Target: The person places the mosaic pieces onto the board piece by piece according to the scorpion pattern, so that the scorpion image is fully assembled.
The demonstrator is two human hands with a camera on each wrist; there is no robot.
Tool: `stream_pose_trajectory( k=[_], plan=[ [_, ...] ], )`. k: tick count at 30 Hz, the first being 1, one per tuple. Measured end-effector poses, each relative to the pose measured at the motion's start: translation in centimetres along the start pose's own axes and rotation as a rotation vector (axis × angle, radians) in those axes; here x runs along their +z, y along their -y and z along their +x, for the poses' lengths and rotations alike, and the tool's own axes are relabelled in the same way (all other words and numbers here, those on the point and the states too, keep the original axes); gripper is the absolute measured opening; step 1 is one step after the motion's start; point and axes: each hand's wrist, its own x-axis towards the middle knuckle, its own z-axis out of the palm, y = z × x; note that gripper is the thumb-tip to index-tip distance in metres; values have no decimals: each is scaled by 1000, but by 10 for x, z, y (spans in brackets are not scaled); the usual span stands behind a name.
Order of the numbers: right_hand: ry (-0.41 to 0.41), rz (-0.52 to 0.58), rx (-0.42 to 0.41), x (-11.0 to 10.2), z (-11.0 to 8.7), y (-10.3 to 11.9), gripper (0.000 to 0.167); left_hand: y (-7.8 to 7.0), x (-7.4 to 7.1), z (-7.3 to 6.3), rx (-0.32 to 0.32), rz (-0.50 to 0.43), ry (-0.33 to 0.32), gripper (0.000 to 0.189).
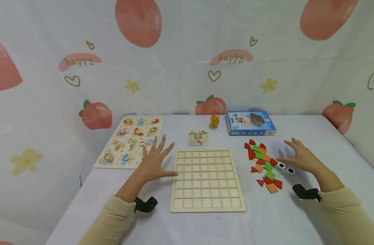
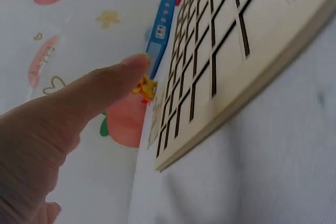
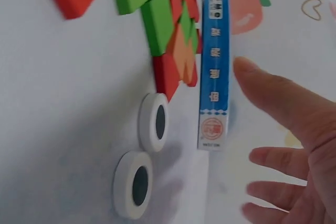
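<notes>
In the head view, taking the grid board (image 1: 206,184) as the clock's centre, the left hand (image 1: 153,163) lies between nine and ten o'clock, fingers spread wide and holding nothing; its thumb crosses the board's left edge to the eye, though touching cannot be judged. The right hand (image 1: 303,159) hangs between two and three o'clock, thumb and fingers well parted, holding nothing, beside two eye discs (image 1: 290,170). Closer in along that direction lie red, green and orange tiles (image 1: 268,167). A picture card (image 1: 198,137) and a small orange figure (image 1: 214,120) sit near twelve, a blue box (image 1: 250,124) between one and two, and an animal puzzle (image 1: 129,143) at ten. In the left wrist view, the thumb points toward one o'clock, with the board at two. In the right wrist view, the discs stand at seven, tiles at twelve, the box at two and the hand's spread digits at four.
</notes>
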Motion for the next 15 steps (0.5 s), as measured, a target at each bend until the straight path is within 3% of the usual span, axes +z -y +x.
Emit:
stream_pose_trajectory(
  k=[4, 11, 15],
  plan=[
    [31, 20, 11, -1, 0, 1, 85, -7, 8, 1, 26, -82, 48, 106],
    [74, 123, 16, 2, 1, -2, 67, -14, 18, 2, 17, -360, 193, 110],
    [95, 207, 11, 4, 3, -3, 55, -15, 23, 2, 12, -423, 240, 112]
  ],
)
